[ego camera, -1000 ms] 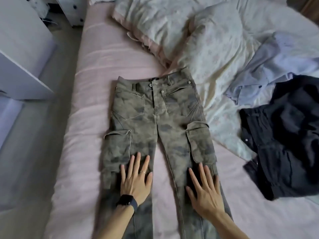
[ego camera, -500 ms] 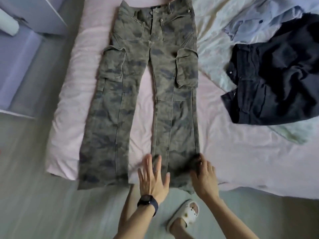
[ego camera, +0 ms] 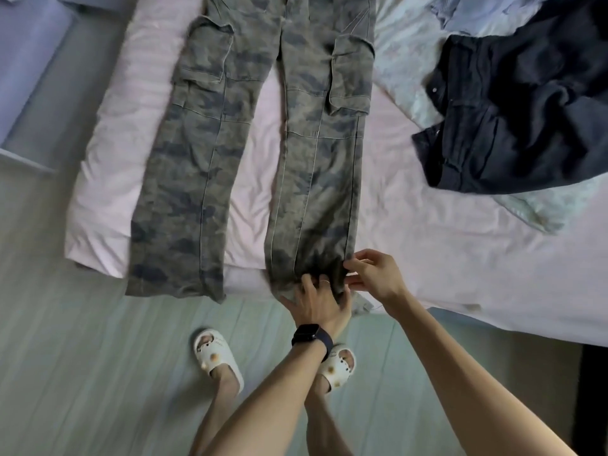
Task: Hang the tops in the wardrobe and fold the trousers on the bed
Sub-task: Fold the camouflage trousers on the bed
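Camouflage cargo trousers (ego camera: 250, 143) lie flat on the pink bed (ego camera: 427, 245), legs spread, hems hanging over the near edge. My left hand (ego camera: 316, 301), with a black watch on its wrist, grips the hem of the right trouser leg. My right hand (ego camera: 375, 274) pinches the same hem at its outer seam. A dark navy garment (ego camera: 526, 116) lies crumpled on the right of the bed. Part of a light blue shirt (ego camera: 467, 8) shows at the top right.
A pale floral duvet (ego camera: 408, 70) lies under the dark garment. My feet in white sandals (ego camera: 217, 357) stand on the grey-green floor just below the bed edge. White furniture (ego camera: 23, 60) is at the far left.
The view has dropped further toward the bed's near edge. Both hands slid down the right trouser leg and went from lying flat on the cloth to gripping its hem.
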The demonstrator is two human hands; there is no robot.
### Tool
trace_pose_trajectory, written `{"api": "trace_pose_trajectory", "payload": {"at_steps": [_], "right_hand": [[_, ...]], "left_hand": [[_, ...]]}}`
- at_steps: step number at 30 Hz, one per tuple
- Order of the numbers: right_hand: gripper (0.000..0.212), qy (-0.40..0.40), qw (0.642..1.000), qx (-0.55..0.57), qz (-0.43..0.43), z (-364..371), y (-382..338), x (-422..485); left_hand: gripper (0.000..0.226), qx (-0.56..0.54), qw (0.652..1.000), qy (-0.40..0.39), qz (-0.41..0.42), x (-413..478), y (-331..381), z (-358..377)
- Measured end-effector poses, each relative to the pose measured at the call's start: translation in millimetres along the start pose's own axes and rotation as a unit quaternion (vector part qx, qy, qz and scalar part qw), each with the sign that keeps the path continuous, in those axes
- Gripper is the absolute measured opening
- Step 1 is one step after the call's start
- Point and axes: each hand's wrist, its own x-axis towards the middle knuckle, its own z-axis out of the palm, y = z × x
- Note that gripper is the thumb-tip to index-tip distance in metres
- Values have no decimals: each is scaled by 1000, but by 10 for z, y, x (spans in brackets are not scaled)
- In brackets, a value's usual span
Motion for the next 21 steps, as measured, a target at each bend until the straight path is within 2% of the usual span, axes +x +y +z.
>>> {"api": "trace_pose_trajectory", "payload": {"at_steps": [3, 6, 8, 11, 13, 16, 18, 20, 21], "right_hand": [[4, 14, 1000, -14, -12, 149, -86, -61], [8, 43, 996, -66, -29, 248, -201, -54], [11, 48, 997, -62, -13, 333, -283, -43], [20, 46, 995, -89, 17, 598, -441, -23], [17, 48, 993, -109, 9, 899, -597, 15], [12, 56, 992, -101, -46, 1464, -868, 87], [11, 40, 990, -104, -84, 1955, -1014, 98], [12, 25, 987, -114, -110, 2404, -1098, 102], [12, 24, 986, -117, -118, 2519, -1113, 104]], "left_hand": [[46, -28, 999, -24, 17, 29, -72, -60], [26, -175, 981, -67, 45, 57, -164, -237], [12, -268, 960, -77, 32, 69, -347, -392], [20, -334, 938, -92, 7, 57, -811, -650], [9, -367, 924, -110, -5, 103, -1162, -865], [21, -395, 913, -97, -40, 298, -1594, -1232], [18, -421, 900, -92, -65, 432, -1905, -1437], [32, -463, 879, -90, -63, 490, -2176, -1582], [46, -453, 886, -84, -45, 475, -2239, -1625]]}}
